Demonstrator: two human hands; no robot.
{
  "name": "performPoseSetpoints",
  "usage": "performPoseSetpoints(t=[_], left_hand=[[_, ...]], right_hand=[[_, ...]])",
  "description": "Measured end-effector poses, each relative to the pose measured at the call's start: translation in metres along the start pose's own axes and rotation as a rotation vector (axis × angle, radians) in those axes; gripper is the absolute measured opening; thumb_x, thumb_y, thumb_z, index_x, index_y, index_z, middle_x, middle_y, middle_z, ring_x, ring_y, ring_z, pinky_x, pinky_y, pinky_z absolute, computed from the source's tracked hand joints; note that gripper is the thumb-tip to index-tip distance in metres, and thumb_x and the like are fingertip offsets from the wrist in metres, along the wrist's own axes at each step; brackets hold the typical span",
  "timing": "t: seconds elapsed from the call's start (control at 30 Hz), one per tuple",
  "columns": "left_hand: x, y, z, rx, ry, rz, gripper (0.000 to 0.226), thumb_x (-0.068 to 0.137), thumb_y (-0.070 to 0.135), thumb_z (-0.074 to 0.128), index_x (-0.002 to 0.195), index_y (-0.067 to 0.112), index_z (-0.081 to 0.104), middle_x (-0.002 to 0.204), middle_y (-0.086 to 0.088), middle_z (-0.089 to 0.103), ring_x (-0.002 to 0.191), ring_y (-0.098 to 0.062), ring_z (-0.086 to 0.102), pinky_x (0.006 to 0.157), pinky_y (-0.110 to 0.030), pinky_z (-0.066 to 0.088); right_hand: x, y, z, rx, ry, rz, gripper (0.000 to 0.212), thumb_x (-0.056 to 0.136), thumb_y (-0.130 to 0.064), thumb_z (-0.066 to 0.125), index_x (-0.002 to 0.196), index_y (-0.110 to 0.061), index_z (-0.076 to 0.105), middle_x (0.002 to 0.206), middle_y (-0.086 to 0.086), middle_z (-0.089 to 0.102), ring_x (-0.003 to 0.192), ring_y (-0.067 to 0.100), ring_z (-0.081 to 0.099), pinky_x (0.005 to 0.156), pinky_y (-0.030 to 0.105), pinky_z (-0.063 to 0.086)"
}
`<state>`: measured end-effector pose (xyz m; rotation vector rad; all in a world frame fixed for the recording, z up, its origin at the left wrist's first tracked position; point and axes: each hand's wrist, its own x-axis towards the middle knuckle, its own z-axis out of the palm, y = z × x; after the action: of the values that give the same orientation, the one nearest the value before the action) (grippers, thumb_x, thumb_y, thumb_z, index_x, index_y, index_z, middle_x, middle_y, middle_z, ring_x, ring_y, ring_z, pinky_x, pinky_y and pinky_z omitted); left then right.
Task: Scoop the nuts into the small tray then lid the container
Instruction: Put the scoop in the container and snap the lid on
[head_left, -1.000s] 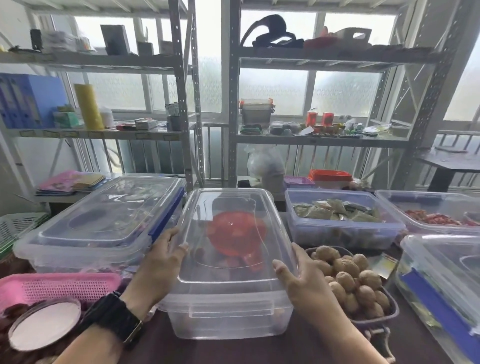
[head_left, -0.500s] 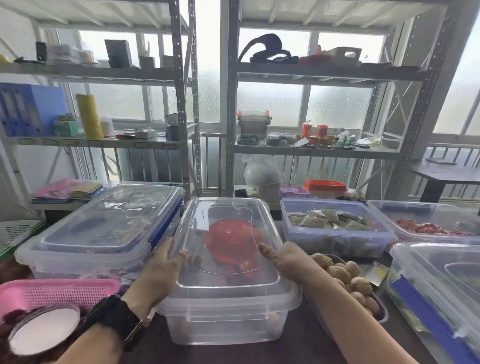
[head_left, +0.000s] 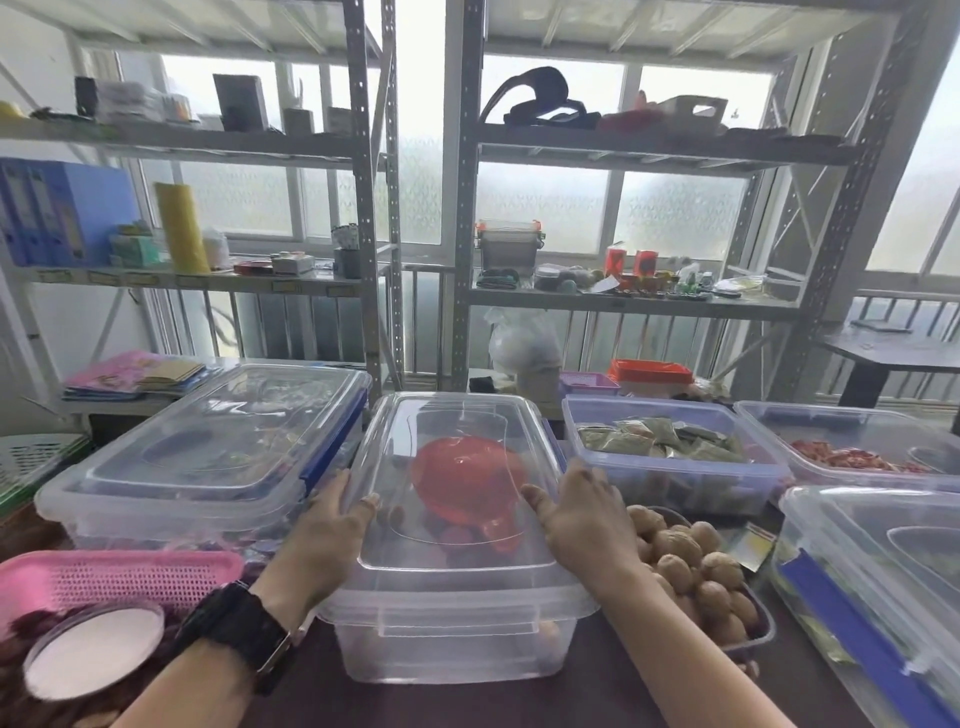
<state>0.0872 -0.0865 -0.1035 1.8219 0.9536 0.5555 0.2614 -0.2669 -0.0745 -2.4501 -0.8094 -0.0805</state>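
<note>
Hands rest on the clear lid (head_left: 447, 467) of the central container (head_left: 452, 644), which stands on the dark table (head_left: 597, 696) directly before the person. Left hand (head_left: 327, 535) lies open along the lid's left edge, thumb on the top surface, fingers spread down the side; it presses rather than grips. Right hand (head_left: 582, 514) lies open and flat on the lid's right portion, thumb pointing inward. A black watch (head_left: 239, 634) sits on the left wrist.

Container: rectangular, transparent plastic, rounded corners, smooth walls, with a moulded front flange. Lid is seated on the rim and has a raised central panel. A red scoop (head_left: 467, 488) and a few brown nuts are visible inside through the plastic.

Small tray (head_left: 758, 623): dark-rimmed, just right of the container, under the right forearm, heaped with tan, wrinkled, roundish nuts (head_left: 696, 566).

Surroundings: a pink perforated basket (head_left: 114, 577) at left; a white round lid (head_left: 93, 649) below it; a larger clear box with blue clips (head_left: 208, 457) beside the container.
</note>
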Motion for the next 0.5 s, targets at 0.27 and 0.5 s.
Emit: performPoseSetpoints(t=[0.27,0.5], left_hand=[[0.0,0.0,0.002,-0.026,0.009,0.017,0.062,0.101,0.041,0.048,0.156,0.022,0.026,0.158,-0.007,0.036,0.144,-0.03,0.038,0.119,-0.053,0.031],[0.0,-0.002,-0.001,-0.04,-0.001,0.007,0.073,0.087,0.056,0.051,0.151,0.025,0.035,0.152,-0.007,0.045,0.138,-0.031,0.046,0.115,-0.054,0.036]], right_hand=[[0.01,0.006,0.006,0.062,-0.085,0.082,0.057,0.089,-0.058,0.051,0.105,-0.003,0.056,0.118,0.017,0.054,0.107,0.035,0.057,0.092,0.043,0.048],[0.011,-0.001,0.004,0.016,-0.063,0.069,0.044,0.093,-0.044,0.051,0.105,-0.003,0.063,0.107,0.016,0.069,0.102,0.034,0.065,0.082,0.034,0.047]])
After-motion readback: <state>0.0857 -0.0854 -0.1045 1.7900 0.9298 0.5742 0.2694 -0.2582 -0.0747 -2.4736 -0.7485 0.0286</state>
